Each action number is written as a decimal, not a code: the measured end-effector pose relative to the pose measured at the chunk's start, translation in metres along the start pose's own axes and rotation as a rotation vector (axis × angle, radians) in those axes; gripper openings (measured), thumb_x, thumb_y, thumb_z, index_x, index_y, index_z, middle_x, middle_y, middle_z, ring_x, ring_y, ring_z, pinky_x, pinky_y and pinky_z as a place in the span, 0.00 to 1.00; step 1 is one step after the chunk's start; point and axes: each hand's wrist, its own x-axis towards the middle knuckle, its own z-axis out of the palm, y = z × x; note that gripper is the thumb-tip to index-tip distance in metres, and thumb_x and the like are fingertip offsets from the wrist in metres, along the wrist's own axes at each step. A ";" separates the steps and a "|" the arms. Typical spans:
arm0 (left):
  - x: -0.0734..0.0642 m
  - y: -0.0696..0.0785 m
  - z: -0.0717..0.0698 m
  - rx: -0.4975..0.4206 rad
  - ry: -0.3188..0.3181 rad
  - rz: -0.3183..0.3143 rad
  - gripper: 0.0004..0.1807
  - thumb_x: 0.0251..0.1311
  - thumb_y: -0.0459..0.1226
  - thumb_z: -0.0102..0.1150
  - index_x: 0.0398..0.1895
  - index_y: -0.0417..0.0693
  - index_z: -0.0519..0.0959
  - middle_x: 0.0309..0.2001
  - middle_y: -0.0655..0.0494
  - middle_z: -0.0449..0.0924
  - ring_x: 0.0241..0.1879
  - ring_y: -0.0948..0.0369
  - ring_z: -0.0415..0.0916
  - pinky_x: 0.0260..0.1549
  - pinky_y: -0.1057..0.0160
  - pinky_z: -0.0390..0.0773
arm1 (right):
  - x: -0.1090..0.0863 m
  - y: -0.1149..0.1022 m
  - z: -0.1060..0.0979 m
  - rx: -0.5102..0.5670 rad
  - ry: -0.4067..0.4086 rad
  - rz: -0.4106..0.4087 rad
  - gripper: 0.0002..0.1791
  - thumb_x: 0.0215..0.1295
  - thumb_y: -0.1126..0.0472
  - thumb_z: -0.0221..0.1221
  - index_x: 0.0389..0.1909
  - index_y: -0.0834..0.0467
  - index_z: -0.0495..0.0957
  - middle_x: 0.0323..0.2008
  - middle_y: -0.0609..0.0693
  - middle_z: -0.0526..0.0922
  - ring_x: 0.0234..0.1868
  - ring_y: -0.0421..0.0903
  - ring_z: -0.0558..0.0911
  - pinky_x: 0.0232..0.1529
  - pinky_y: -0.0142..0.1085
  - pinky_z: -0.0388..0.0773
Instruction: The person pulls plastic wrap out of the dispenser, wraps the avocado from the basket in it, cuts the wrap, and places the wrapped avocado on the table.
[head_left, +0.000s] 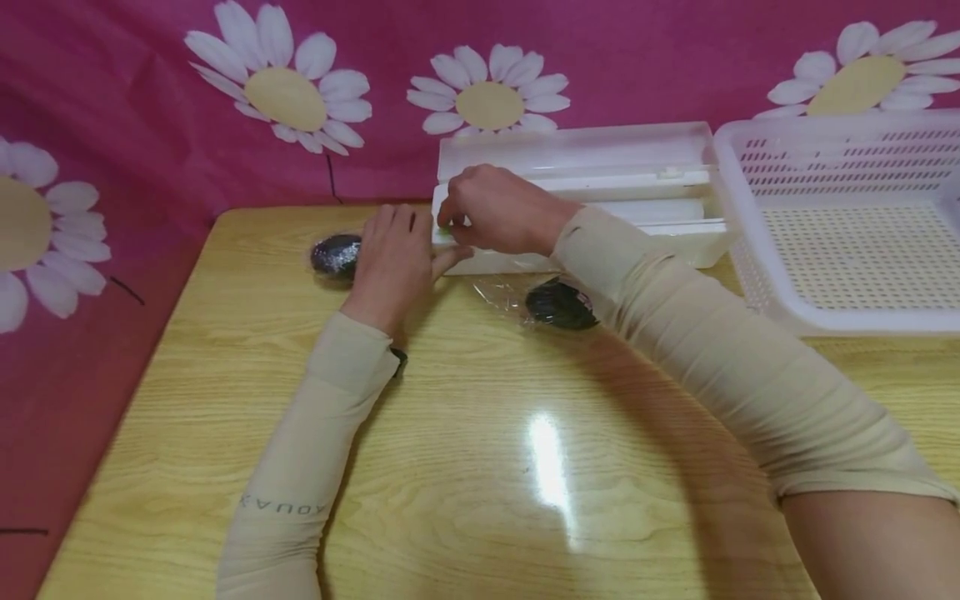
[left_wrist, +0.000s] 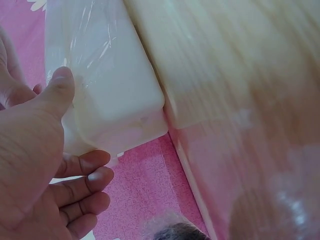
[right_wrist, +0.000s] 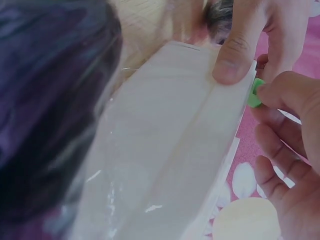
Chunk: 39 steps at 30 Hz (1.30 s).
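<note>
A white cling film dispenser (head_left: 675,247) lies along the back of the table with its translucent lid raised and a pale roll inside. My left hand (head_left: 390,262) grips its left end, thumb on the front face and fingers round the end. At that same corner my right hand (head_left: 506,208) pinches a small green slide cutter (right_wrist: 255,94) between thumb and forefinger. Clear film (head_left: 498,292) hangs from the dispenser's front down to a dark purple-black lump (head_left: 561,304), which lies below my right wrist. Another dark oval lump (head_left: 335,256), wrapped in shiny film, sits just left of my left hand.
A white perforated plastic basket (head_left: 772,287) stands right of the dispenser, close to its end. Behind the wooden table (head_left: 450,450) hangs a pink cloth (head_left: 397,33) with large white flowers. The table's left edge drops off beyond the wrapped lump.
</note>
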 end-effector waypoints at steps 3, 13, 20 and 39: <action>0.001 0.001 -0.001 -0.008 -0.004 0.010 0.36 0.60 0.66 0.50 0.43 0.39 0.71 0.40 0.43 0.73 0.46 0.47 0.67 0.46 0.52 0.68 | -0.003 0.002 -0.002 -0.008 0.000 -0.005 0.10 0.61 0.66 0.56 0.36 0.57 0.87 0.31 0.53 0.85 0.37 0.51 0.79 0.49 0.44 0.74; 0.003 0.004 -0.004 0.010 -0.008 0.016 0.37 0.62 0.66 0.47 0.44 0.38 0.72 0.42 0.42 0.74 0.46 0.47 0.67 0.48 0.51 0.69 | -0.018 0.008 -0.007 -0.022 0.013 -0.016 0.09 0.62 0.66 0.57 0.37 0.58 0.86 0.31 0.54 0.84 0.37 0.51 0.79 0.48 0.44 0.74; 0.003 0.004 -0.006 0.018 -0.086 -0.019 0.39 0.62 0.68 0.45 0.46 0.38 0.71 0.44 0.42 0.74 0.47 0.47 0.66 0.48 0.51 0.68 | -0.031 0.015 -0.009 -0.003 0.003 0.004 0.09 0.62 0.66 0.58 0.39 0.58 0.86 0.32 0.54 0.84 0.36 0.51 0.80 0.48 0.45 0.75; 0.001 0.003 -0.003 0.035 -0.126 -0.042 0.39 0.62 0.68 0.44 0.46 0.38 0.71 0.43 0.43 0.73 0.45 0.48 0.65 0.48 0.52 0.68 | -0.059 0.031 -0.021 -0.029 -0.083 0.054 0.10 0.61 0.67 0.58 0.40 0.57 0.85 0.34 0.54 0.85 0.38 0.49 0.81 0.48 0.43 0.78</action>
